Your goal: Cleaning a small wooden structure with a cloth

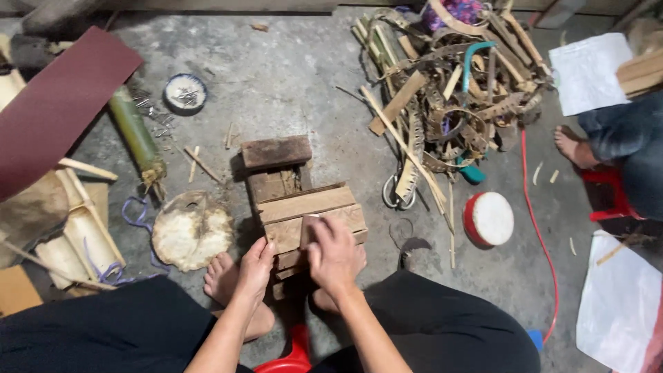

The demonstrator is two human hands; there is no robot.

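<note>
A low bench of rough wooden planks (304, 204) stands on the concrete floor between my bare feet. My right hand (333, 253) presses a small flat piece of wood (309, 229) upright against the bench's near plank, fingers wrapped around it. My left hand (255, 268) rests at the bench's near left corner, fingers curled against the plank edge. A darker wooden block (276, 151) lies across the bench's far end.
A heap of bamboo strips and curved offcuts (452, 90) lies at the back right. A green bamboo stalk (135, 131), a bowl of nails (185, 92), a round woven disc (191, 230), a red-rimmed lid (489, 219) and a red cable (542, 235) surround me. Another person's foot (573, 146) is at the right.
</note>
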